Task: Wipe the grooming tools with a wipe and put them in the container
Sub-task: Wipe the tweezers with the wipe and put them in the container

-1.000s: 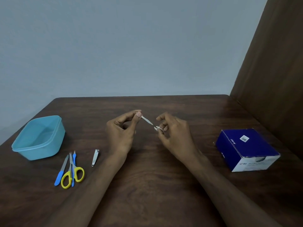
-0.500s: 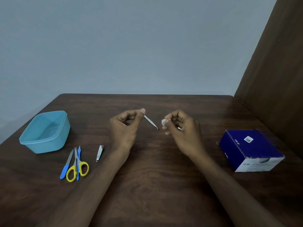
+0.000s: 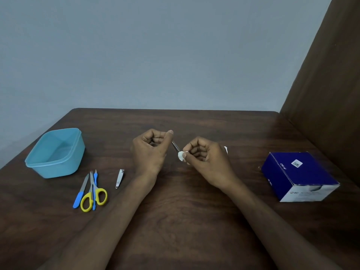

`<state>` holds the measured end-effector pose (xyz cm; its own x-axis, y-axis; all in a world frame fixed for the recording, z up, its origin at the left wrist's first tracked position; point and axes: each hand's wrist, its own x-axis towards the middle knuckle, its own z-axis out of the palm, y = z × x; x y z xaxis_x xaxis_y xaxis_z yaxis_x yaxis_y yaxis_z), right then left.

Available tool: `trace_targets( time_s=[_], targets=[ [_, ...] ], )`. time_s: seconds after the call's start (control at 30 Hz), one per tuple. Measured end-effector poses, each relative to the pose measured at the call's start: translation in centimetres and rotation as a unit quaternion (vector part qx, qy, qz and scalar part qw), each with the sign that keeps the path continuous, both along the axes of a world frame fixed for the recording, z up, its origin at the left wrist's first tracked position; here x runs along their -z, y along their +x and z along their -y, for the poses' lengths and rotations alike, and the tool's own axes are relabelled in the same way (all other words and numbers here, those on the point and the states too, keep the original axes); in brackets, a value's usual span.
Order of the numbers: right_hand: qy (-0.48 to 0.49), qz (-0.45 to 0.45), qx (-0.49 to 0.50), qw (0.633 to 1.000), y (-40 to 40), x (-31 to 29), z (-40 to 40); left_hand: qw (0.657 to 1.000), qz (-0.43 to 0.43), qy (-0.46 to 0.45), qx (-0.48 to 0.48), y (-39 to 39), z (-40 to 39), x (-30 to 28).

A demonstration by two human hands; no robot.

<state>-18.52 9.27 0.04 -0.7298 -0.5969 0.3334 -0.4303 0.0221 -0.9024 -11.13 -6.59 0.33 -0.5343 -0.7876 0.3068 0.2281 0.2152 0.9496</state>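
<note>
Tweezers (image 3: 175,146) pinched in curled fingers of left hand (image 3: 151,152), tip slanting right into white wipe (image 3: 182,155) gripped by curled fingers of right hand (image 3: 206,162). Far left on surface (image 3: 194,221): blue container (image 3: 55,152). Near it: scissors (image 3: 94,193), file (image 3: 80,191), nail clipper (image 3: 119,178). Right: blue box (image 3: 298,178).

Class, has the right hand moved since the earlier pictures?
Yes: the right hand moved left, away from the box, putting the wipe on the tool.
</note>
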Motion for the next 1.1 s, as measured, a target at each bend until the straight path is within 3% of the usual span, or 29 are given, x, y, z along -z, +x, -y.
trace_targets(
  time_s=[0.23, 0.3, 0.5, 0.7, 1.1],
  targets=[
    [-0.108, 0.207, -0.053, 0.971, -0.2, -0.9, -0.2, 0.998, -0.013, -0.006, 0.058, 0.3, -0.5, -0.5],
    [-0.105, 0.226, -0.065, 0.966, -0.3, -1.0, -0.3, 0.998, -0.015, -0.007, 0.062, 0.4, -0.5, -0.5],
    [-0.063, 0.124, -0.061, 0.988, -0.9, -0.6, -0.7, 0.997, -0.027, 0.029, 0.066, 0.5, -0.4, -0.6],
    [0.014, 0.060, -0.075, 0.995, -1.4, -0.6, -1.3, 0.995, -0.013, -0.020, 0.101, 0.6, -0.6, -0.6],
    [0.027, 0.034, -0.072, 0.996, -1.0, -0.2, -0.8, 0.985, 0.016, -0.087, 0.149, 0.8, -0.9, -0.5]
  ],
)
